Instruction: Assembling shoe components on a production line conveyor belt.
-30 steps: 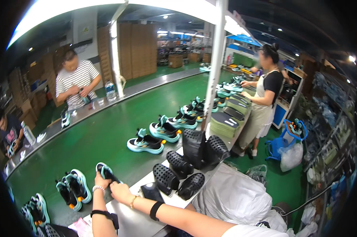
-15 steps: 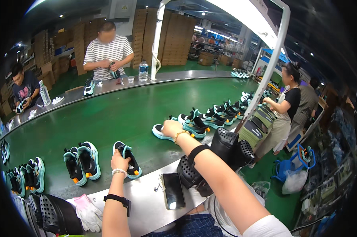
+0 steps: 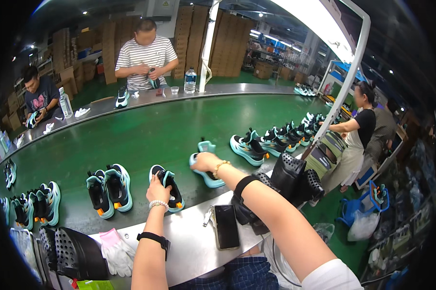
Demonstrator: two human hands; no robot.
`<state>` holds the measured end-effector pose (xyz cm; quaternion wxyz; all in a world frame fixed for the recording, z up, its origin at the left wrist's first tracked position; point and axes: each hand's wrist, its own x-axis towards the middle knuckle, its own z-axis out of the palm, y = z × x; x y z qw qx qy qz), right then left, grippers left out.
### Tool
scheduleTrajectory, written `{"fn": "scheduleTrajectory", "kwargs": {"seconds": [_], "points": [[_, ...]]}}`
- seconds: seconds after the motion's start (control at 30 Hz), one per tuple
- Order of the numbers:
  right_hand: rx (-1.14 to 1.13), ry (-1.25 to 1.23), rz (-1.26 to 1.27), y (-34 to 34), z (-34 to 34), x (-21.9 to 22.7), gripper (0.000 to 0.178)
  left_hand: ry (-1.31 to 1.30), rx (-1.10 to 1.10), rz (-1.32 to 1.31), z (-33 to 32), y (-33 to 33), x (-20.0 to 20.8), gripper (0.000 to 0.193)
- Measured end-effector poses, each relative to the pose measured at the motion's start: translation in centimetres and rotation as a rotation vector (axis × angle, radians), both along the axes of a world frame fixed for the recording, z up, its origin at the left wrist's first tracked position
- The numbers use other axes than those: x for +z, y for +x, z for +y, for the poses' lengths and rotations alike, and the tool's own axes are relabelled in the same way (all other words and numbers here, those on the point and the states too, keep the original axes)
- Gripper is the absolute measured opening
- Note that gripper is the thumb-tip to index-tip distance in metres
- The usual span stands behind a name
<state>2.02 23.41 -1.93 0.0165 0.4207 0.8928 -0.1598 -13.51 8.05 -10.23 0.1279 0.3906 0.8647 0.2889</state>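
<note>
My left hand (image 3: 158, 189) is closed around the front of a black sneaker (image 3: 176, 197) with a light teal sole and an orange heel tab. The shoe stands on the green belt in front of me. To its right, my right hand (image 3: 206, 163) is closed on a matching sneaker (image 3: 212, 181), whose upper is mostly hidden under my fingers and wrist. Another pair of sneakers (image 3: 117, 188) stands left of my left hand. Beyond my right hand a sneaker (image 3: 249, 147) leads a row running away to the far right.
On the metal ledge near me lie a phone (image 3: 226, 227), keys (image 3: 208, 216) and white-pink gloves (image 3: 115, 253). Black perforated shoe forms (image 3: 288, 171) stand right, more (image 3: 70, 251) left. Several sneakers (image 3: 39, 205) are at far left. Co-workers handle shoes across the belt; a lamp post (image 3: 341, 77) rises right.
My right hand has drawn its sneaker away from the row, left and nearer to the one under my left hand. The whole view has shifted slightly. My left hand keeps its grip.
</note>
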Motion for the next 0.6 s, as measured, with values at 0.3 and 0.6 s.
{"fn": "scheduleTrajectory", "kwargs": {"seconds": [0.3,0.6], "points": [[0.664,0.105,0.022,3.0,-18.2,5.2,0.043,0.035,-0.026,0.000,-0.1,-0.6,-0.7,0.071],[-0.023,0.568,0.323,21.3,-17.0,7.1,0.058,0.029,-0.066,0.076,0.1,-3.3,2.1,0.053]]}}
